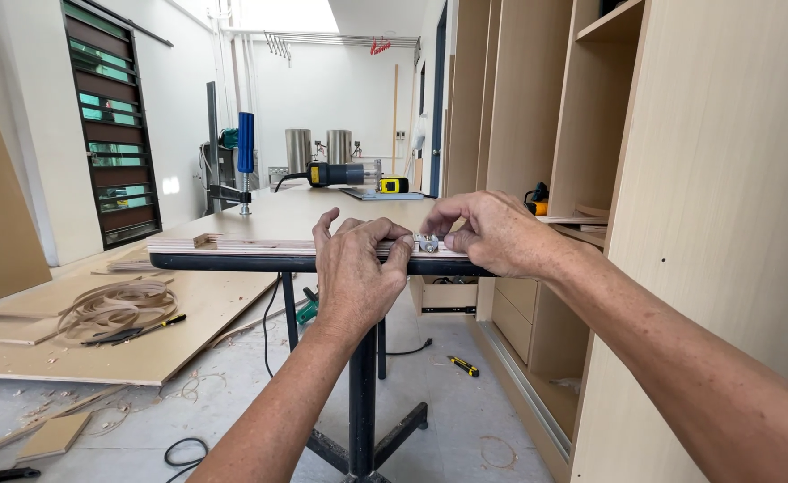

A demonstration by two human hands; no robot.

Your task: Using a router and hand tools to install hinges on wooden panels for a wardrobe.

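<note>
The left hand [355,268] lies over the near edge of the bench [233,262], fingers curled together and pressing down on a thin wood strip [233,242] that runs along that edge; its fingertips reach the small metal fitting [427,241] just to its right. The right hand [492,234] comes in from the other side, thumb and fingers pinched on that fitting, so the two hands all but meet over it. The fitting sits on the right end of the strip, between the two hands; whether it is already fixed there or only being lined up I cannot tell, as no screw or driver shows at the hands. By the look of it the strip is laid and steadied and the fitting is in place under the fingers, while fastening appears to be left. Below the hands stands the bench's black post, with a yellow knife [464,366] on the floor to the right of it and a cable looped to the left. Left of the left hand lies a board [99,344] on the floor carrying coils of edge banding [117,306]. Right of the right hand rises a pale cabinet [716,197] with open shelves. Beyond the hands, far across the bench top, stand a blue clamp [245,152], a router [340,173] and a yellow tape measure [393,185]
</note>
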